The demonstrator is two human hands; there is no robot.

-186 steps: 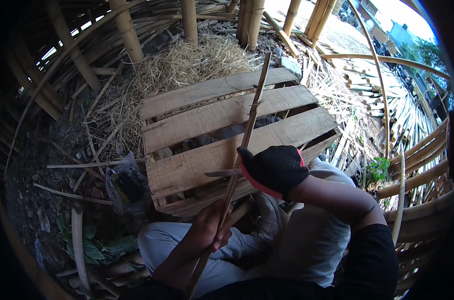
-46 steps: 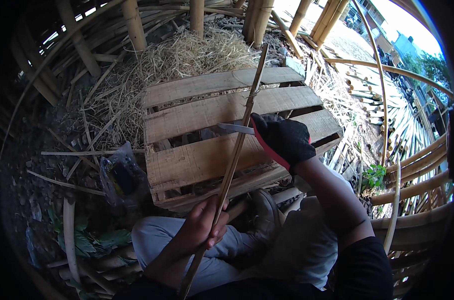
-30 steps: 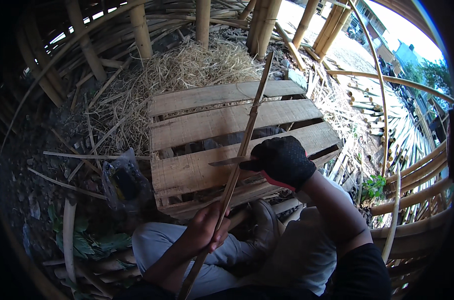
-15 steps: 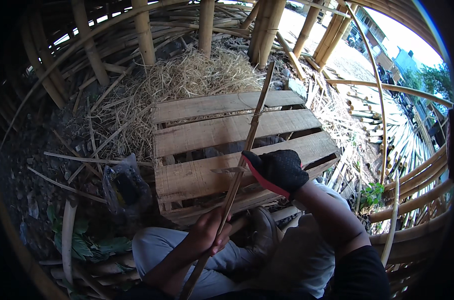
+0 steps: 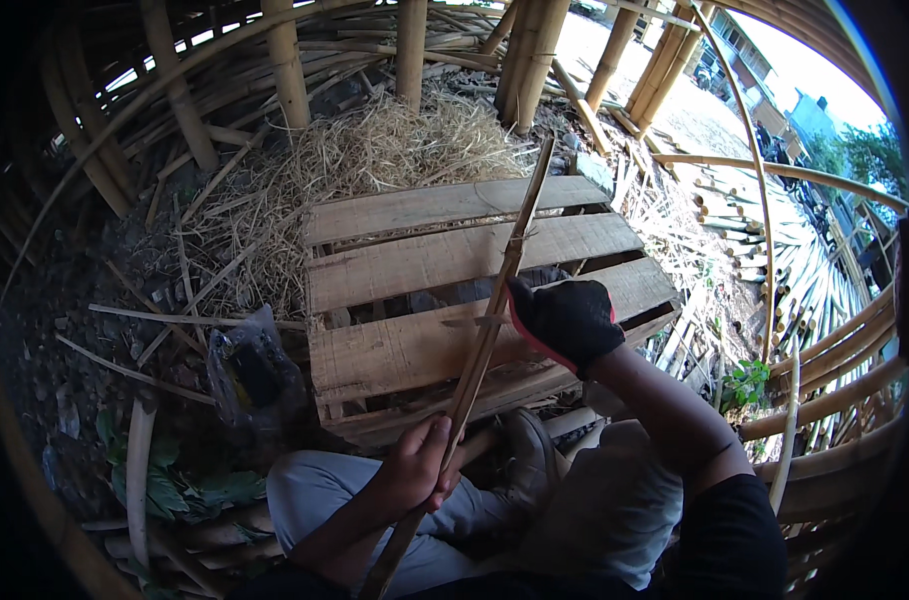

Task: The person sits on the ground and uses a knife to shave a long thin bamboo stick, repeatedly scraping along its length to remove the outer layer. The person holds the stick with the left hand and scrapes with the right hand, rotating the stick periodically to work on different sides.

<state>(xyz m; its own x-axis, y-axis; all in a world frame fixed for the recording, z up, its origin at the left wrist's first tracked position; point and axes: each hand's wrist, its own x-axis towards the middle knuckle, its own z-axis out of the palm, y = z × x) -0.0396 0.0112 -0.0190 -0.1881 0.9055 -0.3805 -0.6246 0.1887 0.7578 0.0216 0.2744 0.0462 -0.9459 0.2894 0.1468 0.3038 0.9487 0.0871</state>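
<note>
The bare left hand (image 5: 419, 470) stays clenched around the long bamboo strip (image 5: 484, 340), which slants up over the wooden pallet (image 5: 404, 270). The gloved right hand (image 5: 564, 320), grasping a knife blade (image 5: 471, 322), has slid back down the strip, so another shaving stroke looks underway.

A pallet (image 5: 444, 290) lies in front of the person's knees, with a straw heap (image 5: 374, 160) behind it and upright poles (image 5: 529, 50) behind that. A strip (image 5: 484, 340) slants across the pallet from lower left to upper right. The left hand (image 5: 419, 470) grips it near the knees; the right hand (image 5: 564, 320) is at its right side over the pallet, perhaps holding a blade. A bag (image 5: 249, 375) sits left of the pallet. Stacked canes (image 5: 794, 280) lie to the right.
</note>
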